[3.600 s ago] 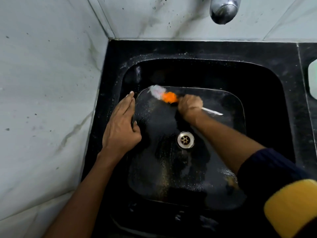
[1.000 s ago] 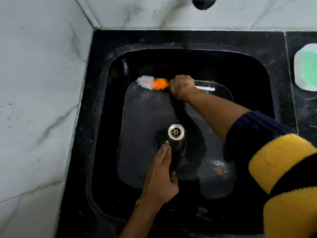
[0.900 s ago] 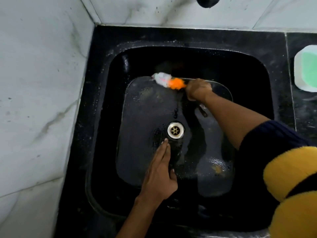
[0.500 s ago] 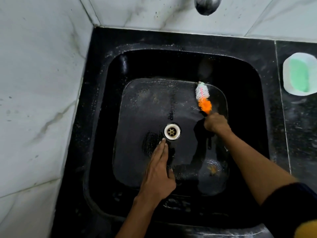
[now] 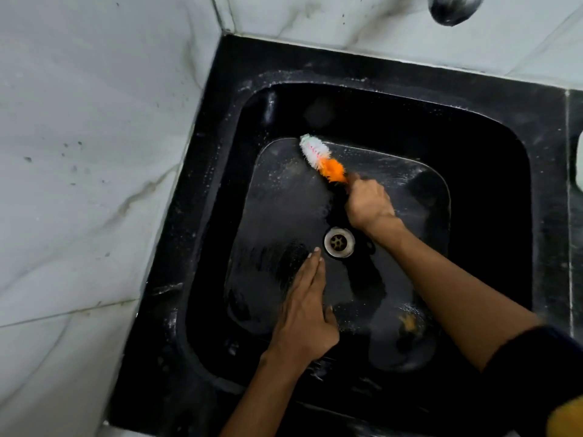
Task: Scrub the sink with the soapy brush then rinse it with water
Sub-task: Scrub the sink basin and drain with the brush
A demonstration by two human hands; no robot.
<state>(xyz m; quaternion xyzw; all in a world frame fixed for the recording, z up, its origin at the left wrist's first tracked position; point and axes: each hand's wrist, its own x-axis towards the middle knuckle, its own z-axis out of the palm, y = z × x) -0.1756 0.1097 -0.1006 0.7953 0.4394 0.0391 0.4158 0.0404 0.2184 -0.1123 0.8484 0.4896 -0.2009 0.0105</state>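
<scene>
A black square sink (image 5: 220,190) with a wet, soapy bottom fills the head view. A metal drain (image 5: 339,242) sits in its middle. My right hand (image 5: 367,205) is closed around the handle of a brush (image 5: 321,159) with white and orange bristles; the bristle head points up-left and touches the far part of the sink floor. My left hand (image 5: 304,313) lies flat on the sink floor with fingers together, fingertips just left of the drain. The brush handle is hidden inside my fist.
A chrome tap spout (image 5: 454,7) hangs over the back wall at the top. White marble walls (image 5: 94,152) close in the left and back. A soap dish edge (image 5: 579,165) shows at the far right on the black counter.
The brush head has swung from the right side of the sink floor to the far middle-left. My right hand moved left with it. My left hand stayed by the drain.
</scene>
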